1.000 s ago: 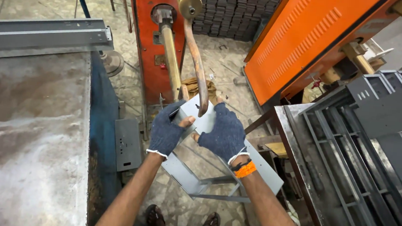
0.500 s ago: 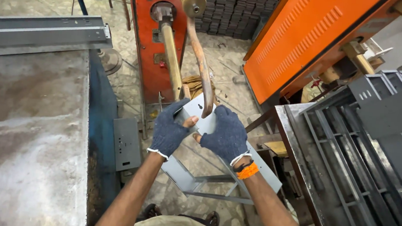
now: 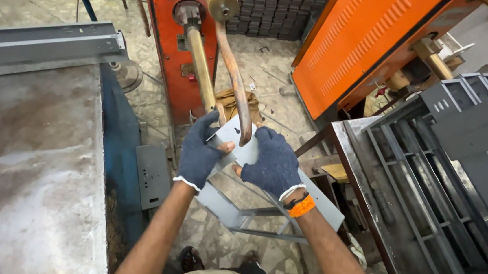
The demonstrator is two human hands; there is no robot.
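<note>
Both my hands wear dark blue knit gloves and grip one grey bent sheet-metal bracket [image 3: 228, 134]. My left hand [image 3: 201, 151] clasps its left edge, thumb on top. My right hand [image 3: 274, 161] holds its right side; an orange band sits on that wrist. The bracket's top sits between the two copper arms of an orange spot welder [image 3: 173, 44]: the curved upper arm's tip [image 3: 244, 137] touches the sheet, and the straight lower arm [image 3: 202, 76] runs behind it. The bracket's long lower part [image 3: 215, 201] slopes down toward my legs.
A worn grey steel table [image 3: 27, 166] fills the left, with a long grey channel [image 3: 42, 43] across its far end. Stacked grey metal frames [image 3: 444, 170] lie on a bench at right. An orange machine cover [image 3: 367, 42] leans behind. Tiled floor below.
The hands and bracket have stayed under the welder arms; my left thumb has shifted slightly on the sheet and the view has dipped a little.
</note>
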